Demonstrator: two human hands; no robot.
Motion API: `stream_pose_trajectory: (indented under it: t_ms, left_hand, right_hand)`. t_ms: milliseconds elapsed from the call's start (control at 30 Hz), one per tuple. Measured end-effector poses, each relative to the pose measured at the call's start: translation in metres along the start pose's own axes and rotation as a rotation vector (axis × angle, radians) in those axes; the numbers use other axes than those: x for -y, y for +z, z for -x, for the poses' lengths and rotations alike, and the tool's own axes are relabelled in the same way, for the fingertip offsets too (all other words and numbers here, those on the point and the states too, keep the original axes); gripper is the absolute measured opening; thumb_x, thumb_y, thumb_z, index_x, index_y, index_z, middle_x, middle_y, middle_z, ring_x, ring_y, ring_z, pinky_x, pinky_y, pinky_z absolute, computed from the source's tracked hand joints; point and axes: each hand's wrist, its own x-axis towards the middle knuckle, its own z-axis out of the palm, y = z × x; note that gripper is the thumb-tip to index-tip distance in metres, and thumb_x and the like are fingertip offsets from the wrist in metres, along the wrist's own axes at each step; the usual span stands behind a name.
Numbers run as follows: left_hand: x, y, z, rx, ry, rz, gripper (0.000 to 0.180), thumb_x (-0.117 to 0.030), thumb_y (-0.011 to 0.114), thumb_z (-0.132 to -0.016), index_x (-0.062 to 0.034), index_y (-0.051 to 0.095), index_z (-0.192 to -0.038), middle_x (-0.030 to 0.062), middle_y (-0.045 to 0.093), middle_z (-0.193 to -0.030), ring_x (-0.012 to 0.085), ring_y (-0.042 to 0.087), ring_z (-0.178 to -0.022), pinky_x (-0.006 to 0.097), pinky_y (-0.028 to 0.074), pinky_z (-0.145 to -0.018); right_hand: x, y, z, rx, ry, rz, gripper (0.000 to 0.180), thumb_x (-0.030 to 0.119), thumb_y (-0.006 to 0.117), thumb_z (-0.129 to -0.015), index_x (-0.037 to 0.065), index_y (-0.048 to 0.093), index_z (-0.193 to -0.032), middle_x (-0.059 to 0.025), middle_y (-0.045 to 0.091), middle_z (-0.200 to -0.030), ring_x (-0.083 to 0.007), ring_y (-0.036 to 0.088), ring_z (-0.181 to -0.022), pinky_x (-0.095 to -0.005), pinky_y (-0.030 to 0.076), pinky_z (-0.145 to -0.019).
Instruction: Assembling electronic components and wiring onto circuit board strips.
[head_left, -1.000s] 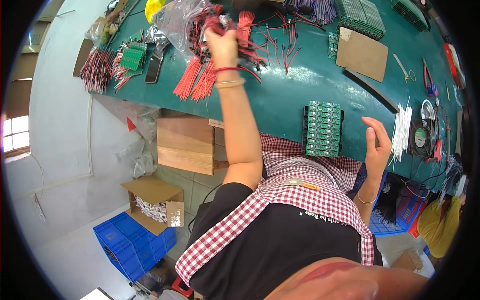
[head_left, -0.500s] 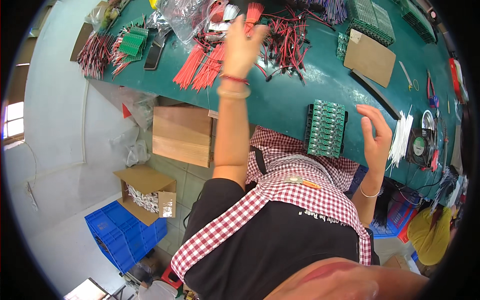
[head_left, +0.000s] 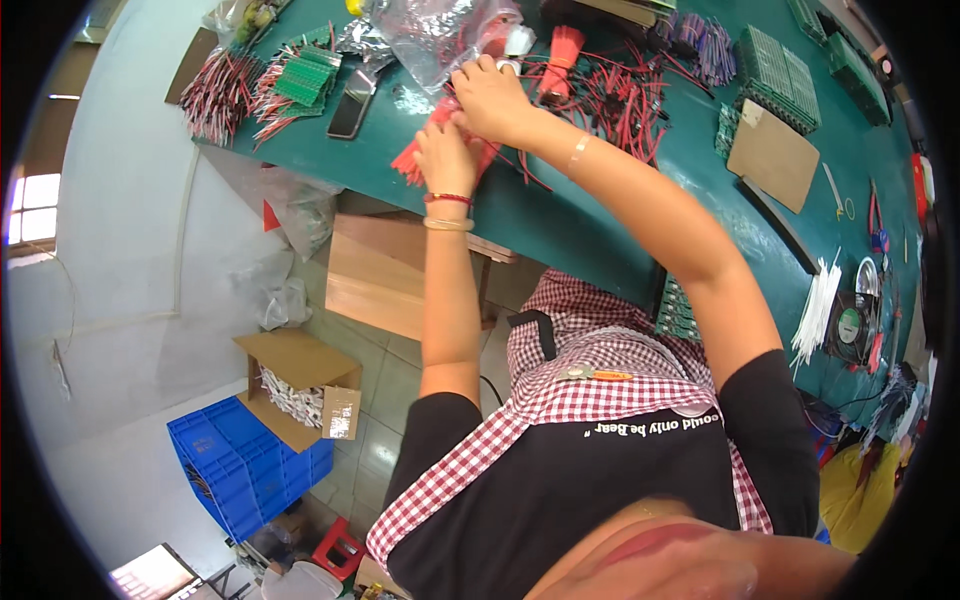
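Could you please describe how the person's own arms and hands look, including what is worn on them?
The left hand and right hand wear no gloves. Around the left wrist are a red band and a pale band; the right wrist has a thin bracelet. Short black sleeves leave both forearms uncovered.

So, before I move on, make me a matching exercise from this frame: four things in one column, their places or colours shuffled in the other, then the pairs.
1. Left grip
2. Phone
3. White strips
4. Cardboard sheet

A. Just left of the fan
B. Brown
C. On red wires
D. Beside the far-left green boards

Pairs: 1-C, 2-D, 3-A, 4-B
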Motion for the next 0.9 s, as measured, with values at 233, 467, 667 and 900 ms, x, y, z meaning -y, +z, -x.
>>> stream_pose_trajectory:
  t_ms: [233,467,667,900]
  left_hand:
    - [-0.008,-0.009,0.019,0.066,-0.062,0.101,0.036,-0.031,0.072,-0.083,-0.0064,0.06,-0.107,0.0161,0.056,-0.112,0.0361,0.052,-0.109,0.054,0.04,-0.086]
    - [-0.005,0.0,0.02,-0.017,-0.031,0.038,0.024,-0.028,0.069,-0.084,-0.0093,0.06,-0.097,0.0109,0.059,-0.104,0.0308,0.054,-0.104,0.048,0.038,-0.082]
    - [0.0,-0.001,0.02,-0.028,-0.108,-0.013,0.016,-0.022,0.065,-0.084,-0.0104,0.061,-0.093,0.0088,0.061,-0.099,0.029,0.056,-0.101,0.047,0.037,-0.081]
    - [-0.01,-0.029,0.002,-0.153,0.074,0.119,0.019,-0.012,0.061,-0.084,-0.0098,0.062,-0.102,0.0104,0.062,-0.101,0.0299,0.056,-0.102,0.046,0.04,-0.084]
  right_hand:
    - [0.008,0.055,-0.032,0.054,0.102,0.339,0.031,0.022,0.064,-0.08,0.004,0.067,-0.105,-0.0126,0.064,-0.108,-0.0279,0.052,-0.111,-0.0462,0.038,-0.088]
    - [-0.02,0.042,-0.046,0.087,-0.062,0.151,0.014,0.013,0.066,-0.076,0.005,0.072,-0.087,-0.0143,0.067,-0.093,-0.0295,0.067,-0.09,-0.0426,0.051,-0.073]
    - [-0.044,-0.042,-0.026,0.065,-0.125,-0.036,0.015,-0.001,0.061,-0.077,-0.003,0.065,-0.091,-0.0193,0.061,-0.095,-0.037,0.064,-0.088,-0.0453,0.053,-0.078]
    - [-0.084,-0.087,0.079,0.129,0.185,0.204,0.025,0.004,0.065,-0.076,0.0,0.064,-0.101,-0.014,0.058,-0.105,-0.0332,0.058,-0.103,-0.0461,0.047,-0.082]
